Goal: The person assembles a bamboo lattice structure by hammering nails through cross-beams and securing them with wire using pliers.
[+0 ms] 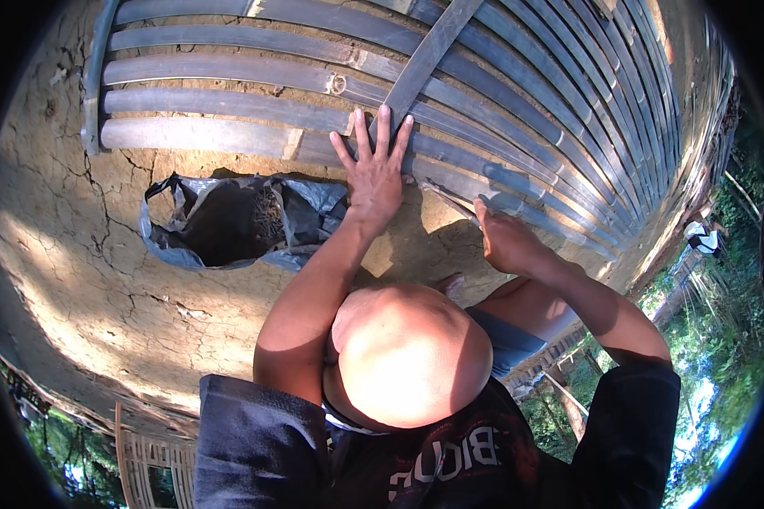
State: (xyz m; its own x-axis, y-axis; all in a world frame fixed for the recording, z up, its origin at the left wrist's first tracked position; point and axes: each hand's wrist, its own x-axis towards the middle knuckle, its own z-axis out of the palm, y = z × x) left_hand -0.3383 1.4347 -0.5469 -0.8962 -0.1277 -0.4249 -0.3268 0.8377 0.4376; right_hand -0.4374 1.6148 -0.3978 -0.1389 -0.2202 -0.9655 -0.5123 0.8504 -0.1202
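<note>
I am looking down on a mat of split bamboo slats (255,106) lying on cracked, dry earth (102,288). My left hand (373,174) lies flat on the slats with its fingers (384,127) spread apart, pressing down at the foot of a single cross strip (429,55) that runs diagonally over the mat toward the top of the view. My right hand (502,237) sits just beside it at the near edge of the mat, curled shut around a thin dark tool (450,199) whose tip points toward the left hand; I cannot tell exactly what kind of tool it is. A crumpled plastic bag (229,220) with dark contents lies open on the ground left of the hands, near the mat's edge.

I judge the step in hand to be working the cross strip into the slats while the left hand pins them. The next move calls for steady downward pressure and a careful tool tip close to the spread fingers.
</note>
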